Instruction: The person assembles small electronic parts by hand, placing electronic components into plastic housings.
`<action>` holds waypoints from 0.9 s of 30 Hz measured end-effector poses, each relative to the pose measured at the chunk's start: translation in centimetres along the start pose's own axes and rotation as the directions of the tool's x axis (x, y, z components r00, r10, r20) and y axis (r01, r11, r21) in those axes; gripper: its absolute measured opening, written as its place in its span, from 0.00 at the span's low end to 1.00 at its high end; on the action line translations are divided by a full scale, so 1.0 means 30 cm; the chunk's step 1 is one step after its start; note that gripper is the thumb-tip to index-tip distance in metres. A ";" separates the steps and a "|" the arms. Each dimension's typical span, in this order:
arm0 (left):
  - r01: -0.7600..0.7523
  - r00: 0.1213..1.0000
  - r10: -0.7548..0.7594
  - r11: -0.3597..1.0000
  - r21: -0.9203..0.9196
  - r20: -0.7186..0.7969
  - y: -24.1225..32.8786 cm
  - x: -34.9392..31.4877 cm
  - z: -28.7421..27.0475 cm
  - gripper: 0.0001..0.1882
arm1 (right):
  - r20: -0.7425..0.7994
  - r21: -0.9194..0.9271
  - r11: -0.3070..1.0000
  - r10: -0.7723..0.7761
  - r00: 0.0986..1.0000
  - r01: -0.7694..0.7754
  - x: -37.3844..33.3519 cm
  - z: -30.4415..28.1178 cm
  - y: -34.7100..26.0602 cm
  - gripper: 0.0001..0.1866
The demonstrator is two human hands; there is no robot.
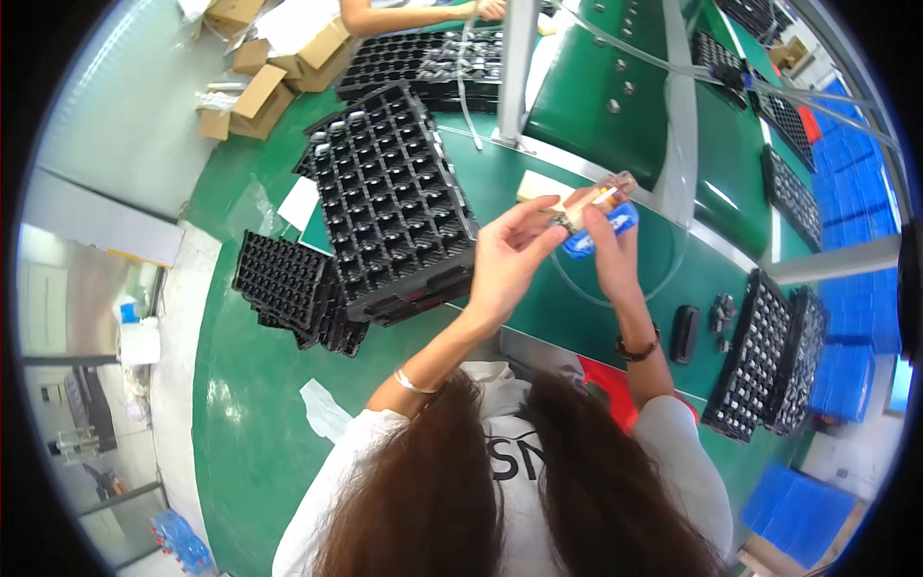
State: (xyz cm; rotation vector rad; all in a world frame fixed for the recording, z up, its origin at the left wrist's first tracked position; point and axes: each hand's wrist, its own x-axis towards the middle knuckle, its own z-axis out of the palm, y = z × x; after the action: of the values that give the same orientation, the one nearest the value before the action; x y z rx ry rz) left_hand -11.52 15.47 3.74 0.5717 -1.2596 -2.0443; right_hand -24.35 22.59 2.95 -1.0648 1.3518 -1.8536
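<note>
Over the green bench, my left hand [506,262] and my right hand [618,252] are close together at chest height. Between the left thumb and fingers is a small dark metallic part [569,222]. My right hand grips a blue-and-white object [604,231], whose kind I cannot make out. Just above it, a clear reddish-brown piece [617,185] with a white stick shows past the fingers; whether the two are joined is unclear. Behind my left fingertips lies a cream-coloured block [541,188] on the bench.
A tall stack of black compartment trays [389,192] stands left of my hands, smaller trays [279,284] beside it. On the right are filled trays [752,356], small grey parts [723,313] and a black oblong case [685,334]. Beyond runs a green conveyor [601,106]; another person's arm [404,17] reaches in.
</note>
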 end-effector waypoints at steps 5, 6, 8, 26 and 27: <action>-0.001 1.000 -0.001 0.999 0.047 0.029 0.005 -0.003 -0.066 0.24 | 0.022 0.034 0.999 0.010 1.000 -0.010 -0.004 0.017 0.054 0.13; -0.030 0.999 0.026 0.982 0.186 0.026 0.021 -0.002 -0.092 0.25 | 0.038 -0.040 0.998 0.043 0.998 -0.042 0.012 0.005 0.072 0.14; -0.196 0.980 0.176 0.811 0.552 0.089 0.075 0.035 -0.161 0.29 | -0.074 -0.121 0.992 0.037 0.997 -0.046 0.061 -0.064 0.133 0.14; -0.063 0.896 0.432 -0.108 0.992 0.104 0.322 0.388 -0.979 0.08 | -0.102 -0.739 0.668 0.016 0.995 -0.087 0.117 -0.136 0.280 0.37; -0.112 0.893 0.435 -0.039 0.993 0.118 0.324 0.395 -0.979 0.07 | -0.116 -0.740 0.666 0.017 0.993 -0.098 0.103 -0.151 0.272 0.37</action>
State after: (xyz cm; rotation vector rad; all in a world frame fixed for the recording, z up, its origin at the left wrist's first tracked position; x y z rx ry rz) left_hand 2.72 -14.12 -0.74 0.9964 -2.3397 -0.2917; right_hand -29.73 19.71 -4.76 -1.2883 2.2859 -1.2934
